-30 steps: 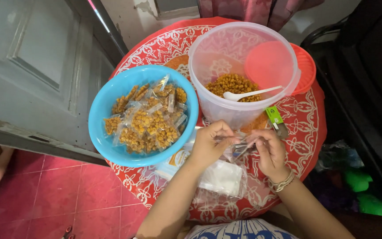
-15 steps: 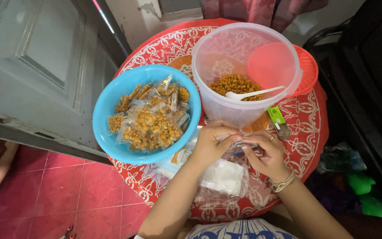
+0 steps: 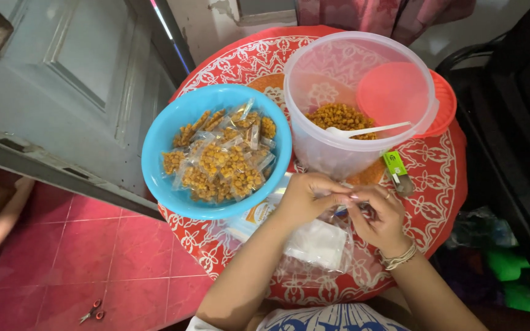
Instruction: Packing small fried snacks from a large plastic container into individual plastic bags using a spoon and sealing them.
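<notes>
both hands pinch a small clear packet (image 3: 345, 202) beside the blue bowl (image 3: 167, 144).

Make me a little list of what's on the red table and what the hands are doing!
table: round, red with white pattern
blue bowl: full of small clear packets of yellow snack
clear tub: loose yellow snack, white spoon
orange lid: behind the tub
left hand: pinching a small clear bag
right hand: fingers on the same bag
floor: red tiles, scissors

I see a home: a painted wooden door (image 3: 62, 92), red floor tiles (image 3: 111, 257), and a small round surface (image 3: 437, 178) with patterned red cover.
</notes>
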